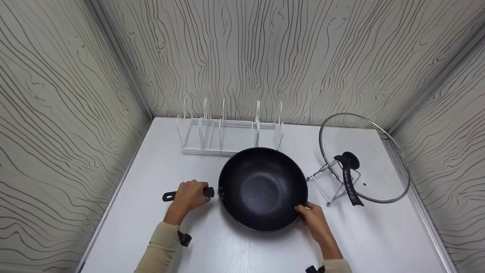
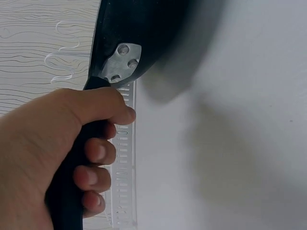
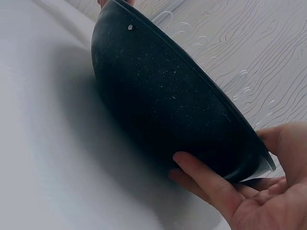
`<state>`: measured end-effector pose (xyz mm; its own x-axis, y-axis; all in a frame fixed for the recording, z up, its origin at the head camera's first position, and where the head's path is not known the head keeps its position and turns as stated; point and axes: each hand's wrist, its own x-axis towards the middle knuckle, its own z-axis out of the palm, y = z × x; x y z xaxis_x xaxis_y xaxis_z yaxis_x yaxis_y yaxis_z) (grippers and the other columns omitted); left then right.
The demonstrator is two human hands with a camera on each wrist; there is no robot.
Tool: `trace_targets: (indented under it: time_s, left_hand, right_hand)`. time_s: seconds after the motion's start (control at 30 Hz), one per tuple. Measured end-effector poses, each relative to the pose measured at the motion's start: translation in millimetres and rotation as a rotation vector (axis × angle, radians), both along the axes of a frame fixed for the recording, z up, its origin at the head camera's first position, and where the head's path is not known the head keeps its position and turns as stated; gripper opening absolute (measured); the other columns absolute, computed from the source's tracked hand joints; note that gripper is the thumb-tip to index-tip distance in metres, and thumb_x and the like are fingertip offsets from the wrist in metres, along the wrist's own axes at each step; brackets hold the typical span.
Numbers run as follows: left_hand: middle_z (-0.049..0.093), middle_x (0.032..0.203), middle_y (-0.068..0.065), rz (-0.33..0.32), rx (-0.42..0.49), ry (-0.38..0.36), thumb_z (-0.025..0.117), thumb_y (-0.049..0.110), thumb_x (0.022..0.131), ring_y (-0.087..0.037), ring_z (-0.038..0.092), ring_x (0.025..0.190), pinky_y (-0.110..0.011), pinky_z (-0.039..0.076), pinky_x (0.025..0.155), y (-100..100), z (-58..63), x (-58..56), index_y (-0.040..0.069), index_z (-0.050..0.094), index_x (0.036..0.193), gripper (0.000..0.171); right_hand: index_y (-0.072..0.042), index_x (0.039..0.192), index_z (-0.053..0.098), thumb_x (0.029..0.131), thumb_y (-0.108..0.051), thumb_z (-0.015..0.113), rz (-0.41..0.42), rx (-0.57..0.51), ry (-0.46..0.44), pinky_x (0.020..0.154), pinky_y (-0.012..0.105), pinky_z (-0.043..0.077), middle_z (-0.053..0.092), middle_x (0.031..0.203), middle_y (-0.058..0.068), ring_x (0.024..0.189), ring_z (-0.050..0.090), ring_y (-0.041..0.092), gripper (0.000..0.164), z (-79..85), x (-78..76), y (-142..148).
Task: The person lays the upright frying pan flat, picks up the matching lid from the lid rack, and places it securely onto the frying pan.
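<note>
A deep black wok [image 1: 261, 189] is held between my two hands over the white table, its inside facing up in the head view. My left hand [image 1: 190, 195] grips its black handle [image 2: 69, 191], fingers curled round it just behind the riveted metal bracket [image 2: 123, 62]. On the opposite side, my right hand [image 1: 312, 218] pinches the rim, thumb over the edge and fingers spread under the outer wall. The right wrist view shows the wok's speckled dark outside [image 3: 163, 91] tilted above the table, with a shadow under it.
Behind the wok stands a white wire rack [image 1: 212, 151] with upright loops, close to the back wall. To the right, a glass lid [image 1: 403, 167] with a black knob and handle leans on a small metal stand [image 1: 322, 187]. Patterned panels [image 1: 242, 57] enclose the table [image 1: 151, 159].
</note>
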<state>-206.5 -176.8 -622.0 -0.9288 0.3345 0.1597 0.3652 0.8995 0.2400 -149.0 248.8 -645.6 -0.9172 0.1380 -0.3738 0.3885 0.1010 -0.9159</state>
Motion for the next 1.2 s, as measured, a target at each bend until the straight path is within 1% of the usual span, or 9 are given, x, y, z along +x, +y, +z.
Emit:
trace_targets:
  time_s: [0.13,0.33,0.47,0.63,0.8,0.87,0.97,1.07,1.2]
  left_hand:
    - [0.058,0.062,0.004,0.002,0.0,-0.041,0.081,0.018,0.078,-0.014,0.047,0.057,-0.033,0.038,0.053,-1,1.8,-0.4,0.018,0.063,0.072,0.02]
    - [0.058,0.064,0.003,-0.007,0.018,-0.06,0.08,0.018,0.08,-0.015,0.048,0.059,-0.035,0.04,0.053,-1,6.1,1.0,0.017,0.06,0.072,0.022]
    - [0.064,0.07,0.0,-0.004,0.036,-0.12,0.082,0.02,0.082,-0.017,0.053,0.064,-0.038,0.045,0.057,-1,10.1,1.9,0.014,0.064,0.079,0.019]
    - [0.07,0.081,-0.004,0.018,0.064,-0.234,0.083,0.027,0.083,-0.02,0.059,0.071,-0.043,0.049,0.064,0,16.1,1.4,0.011,0.07,0.095,0.024]
    - [0.072,0.088,-0.004,0.021,0.106,-0.318,0.081,0.048,0.088,-0.019,0.061,0.075,-0.042,0.051,0.068,4,19.6,-1.9,0.012,0.07,0.103,0.04]
    - [0.073,0.09,-0.003,0.016,0.137,-0.324,0.078,0.054,0.09,-0.017,0.062,0.076,-0.042,0.053,0.069,5,20.9,-3.6,0.013,0.069,0.103,0.043]
    - [0.071,0.089,-0.001,-0.003,0.197,-0.306,0.074,0.051,0.096,-0.016,0.061,0.076,-0.041,0.053,0.069,8,23.6,-5.4,0.013,0.068,0.1,0.039]
    - [0.071,0.092,-0.001,-0.016,0.233,-0.254,0.073,0.042,0.1,-0.016,0.063,0.078,-0.041,0.054,0.07,13,27.7,-5.9,0.011,0.069,0.101,0.031]
    - [0.072,0.092,-0.001,-0.015,0.227,-0.157,0.072,0.03,0.102,-0.015,0.066,0.079,-0.038,0.055,0.069,25,33.5,-8.0,0.01,0.071,0.103,0.021]
  right_hand:
    - [0.019,0.148,0.045,0.1,-0.012,0.061,0.021,0.018,-0.009,0.077,0.024,0.059,0.066,0.13,0.038,0.105,0.074,0.027,0.059,2.3,0.4,-1]
    - [0.018,0.147,0.047,0.103,-0.015,0.061,0.033,0.037,-0.029,0.08,0.029,0.059,0.066,0.13,0.035,0.103,0.072,0.027,0.057,4.6,1.5,-2]
    - [0.016,0.145,0.049,0.104,-0.018,0.061,0.054,0.032,-0.03,0.082,0.032,0.058,0.064,0.132,0.034,0.105,0.07,0.028,0.055,5.8,1.5,-1]
    - [0.014,0.138,0.051,0.105,-0.02,0.062,0.066,0.03,-0.031,0.082,0.033,0.057,0.065,0.128,0.032,0.105,0.07,0.03,0.049,8.2,1.7,0]
    - [0.013,0.132,0.05,0.105,-0.021,0.063,0.042,0.032,-0.034,0.077,0.031,0.058,0.067,0.113,0.024,0.092,0.069,0.023,0.046,9.0,3.0,5]
    - [0.013,0.129,0.05,0.105,-0.021,0.063,0.03,0.038,-0.032,0.074,0.029,0.057,0.067,0.107,0.019,0.086,0.067,0.02,0.043,9.8,3.1,7]
    - [0.011,0.124,0.05,0.106,-0.021,0.063,0.018,0.049,-0.033,0.071,0.027,0.059,0.063,0.101,0.013,0.081,0.065,0.015,0.039,13.6,1.4,11]
    - [0.01,0.119,0.051,0.107,-0.021,0.063,0.016,0.045,-0.016,0.07,0.031,0.062,0.062,0.098,0.011,0.077,0.068,0.016,0.035,20.4,-0.5,14]
    - [0.006,0.109,0.055,0.107,-0.016,0.064,0.019,0.08,0.031,0.063,0.032,0.063,0.065,0.086,0.008,0.066,0.068,0.018,0.024,27.1,-2.2,16]
